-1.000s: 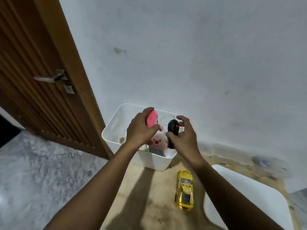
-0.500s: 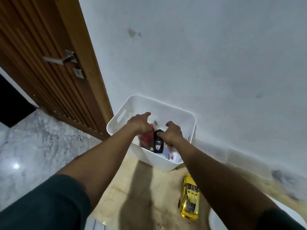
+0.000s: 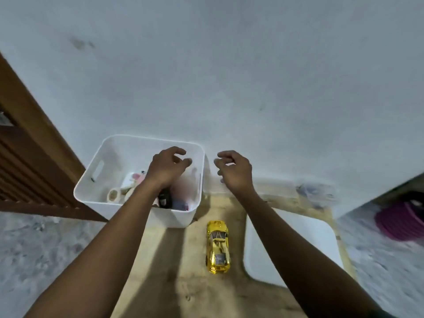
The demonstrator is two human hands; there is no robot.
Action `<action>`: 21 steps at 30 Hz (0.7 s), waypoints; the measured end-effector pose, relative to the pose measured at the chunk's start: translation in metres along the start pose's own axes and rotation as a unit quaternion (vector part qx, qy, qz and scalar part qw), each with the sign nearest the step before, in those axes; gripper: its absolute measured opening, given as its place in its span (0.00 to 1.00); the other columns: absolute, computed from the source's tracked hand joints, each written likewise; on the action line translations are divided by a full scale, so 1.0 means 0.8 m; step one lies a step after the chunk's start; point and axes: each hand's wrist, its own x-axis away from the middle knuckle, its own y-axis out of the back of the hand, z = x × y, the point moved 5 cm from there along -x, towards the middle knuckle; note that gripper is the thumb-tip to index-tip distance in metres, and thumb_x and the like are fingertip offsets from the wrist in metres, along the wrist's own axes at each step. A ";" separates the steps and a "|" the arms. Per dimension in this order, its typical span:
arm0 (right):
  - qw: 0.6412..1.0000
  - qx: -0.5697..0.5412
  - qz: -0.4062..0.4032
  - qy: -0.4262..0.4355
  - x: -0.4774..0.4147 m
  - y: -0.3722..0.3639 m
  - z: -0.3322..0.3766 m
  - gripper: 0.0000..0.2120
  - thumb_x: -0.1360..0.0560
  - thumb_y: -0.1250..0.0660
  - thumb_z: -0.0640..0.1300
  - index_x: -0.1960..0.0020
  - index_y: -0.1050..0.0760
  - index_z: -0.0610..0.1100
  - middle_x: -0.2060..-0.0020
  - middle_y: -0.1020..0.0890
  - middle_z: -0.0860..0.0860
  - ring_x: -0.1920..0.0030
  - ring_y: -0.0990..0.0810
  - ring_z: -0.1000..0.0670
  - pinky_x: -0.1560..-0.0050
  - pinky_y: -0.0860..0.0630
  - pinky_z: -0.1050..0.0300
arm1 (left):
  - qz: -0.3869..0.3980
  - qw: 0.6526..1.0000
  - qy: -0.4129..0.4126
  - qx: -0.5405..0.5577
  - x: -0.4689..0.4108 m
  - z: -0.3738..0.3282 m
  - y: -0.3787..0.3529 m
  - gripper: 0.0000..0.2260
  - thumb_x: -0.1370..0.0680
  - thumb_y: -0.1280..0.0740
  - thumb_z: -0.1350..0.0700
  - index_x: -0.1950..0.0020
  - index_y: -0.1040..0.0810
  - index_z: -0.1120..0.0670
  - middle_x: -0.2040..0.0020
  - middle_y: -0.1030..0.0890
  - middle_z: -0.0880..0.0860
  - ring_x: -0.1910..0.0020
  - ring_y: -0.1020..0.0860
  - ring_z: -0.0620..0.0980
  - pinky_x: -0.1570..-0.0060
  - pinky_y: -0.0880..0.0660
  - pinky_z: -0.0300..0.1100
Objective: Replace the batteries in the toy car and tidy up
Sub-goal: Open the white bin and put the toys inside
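Both hands hold nothing, fingers loosely curled. Nearest, one yellow toy car (image 3: 218,246) sits on the tan board (image 3: 179,283), near one white lid (image 3: 298,244). Beyond, the left hand (image 3: 168,167) hovers over one white bin (image 3: 169,218) holding one black remote (image 3: 164,199); the right hand (image 3: 234,172) hangs just beside it.

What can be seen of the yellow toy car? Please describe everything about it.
The yellow toy car is small, with a shiny, metallic golden body that looks like plated plastic or metal, and darker windows. It stands upright on its wheels on the tan surface, lengthwise towards the wall. It sits apart from the white bin and beside the flat white piece. Only the surface touches it.
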 end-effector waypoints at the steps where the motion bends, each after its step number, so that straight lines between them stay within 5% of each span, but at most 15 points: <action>1: 1.000 -0.002 -0.018 -0.010 0.010 0.027 -0.018 0.06 0.31 0.28 0.49 0.54 0.19 0.52 0.64 0.17 0.54 0.64 0.16 0.47 0.60 0.20 0.49 | 0.009 1.000 -0.016 0.024 0.012 -0.013 -0.012 0.12 0.23 0.28 0.47 0.40 0.20 0.47 0.55 0.19 0.44 0.56 0.20 0.44 0.58 0.23 0.41; 6: 0.992 0.035 -0.075 -0.097 0.070 0.144 -0.124 0.07 0.35 0.29 0.49 0.57 0.18 0.51 0.68 0.17 0.54 0.66 0.17 0.48 0.59 0.22 0.48 | 0.078 0.990 -0.042 0.106 0.067 -0.053 -0.096 0.09 0.24 0.28 0.49 0.43 0.18 0.45 0.52 0.17 0.49 0.54 0.18 0.49 0.59 0.23 0.41; 11: 0.968 0.123 -0.129 -0.174 0.119 0.248 -0.215 0.05 0.33 0.29 0.50 0.57 0.20 0.55 0.62 0.16 0.54 0.61 0.18 0.50 0.54 0.18 0.45 | 0.175 0.982 -0.044 0.059 0.104 -0.053 -0.205 0.07 0.22 0.28 0.54 0.45 0.19 0.47 0.57 0.19 0.48 0.58 0.19 0.48 0.61 0.26 0.39; 13: 0.956 0.159 -0.142 -0.201 0.130 0.278 -0.240 0.06 0.30 0.27 0.47 0.53 0.19 0.52 0.59 0.16 0.54 0.59 0.19 0.53 0.54 0.20 0.51 | 0.211 0.977 -0.014 0.028 0.110 -0.037 -0.247 0.08 0.22 0.28 0.52 0.44 0.18 0.49 0.55 0.18 0.48 0.58 0.20 0.45 0.59 0.23 0.40; 16: 0.935 0.213 -0.158 -0.237 0.138 0.321 -0.278 0.12 0.28 0.27 0.47 0.46 0.20 0.49 0.54 0.18 0.53 0.53 0.21 0.52 0.52 0.29 0.59 | 0.254 0.966 0.043 -0.009 0.111 -0.007 -0.307 0.16 0.24 0.27 0.49 0.38 0.19 0.51 0.40 0.18 0.54 0.45 0.19 0.53 0.45 0.22 0.46; 21: 0.908 0.251 -0.150 -0.300 0.140 0.365 -0.334 0.24 0.28 0.29 0.48 0.33 0.27 0.49 0.38 0.23 0.45 0.37 0.24 0.44 0.38 0.27 0.51 | 0.257 0.958 0.096 -0.081 0.112 0.026 -0.361 0.32 0.23 0.29 0.45 0.22 0.35 0.54 0.24 0.30 0.56 0.28 0.29 0.58 0.36 0.29 0.44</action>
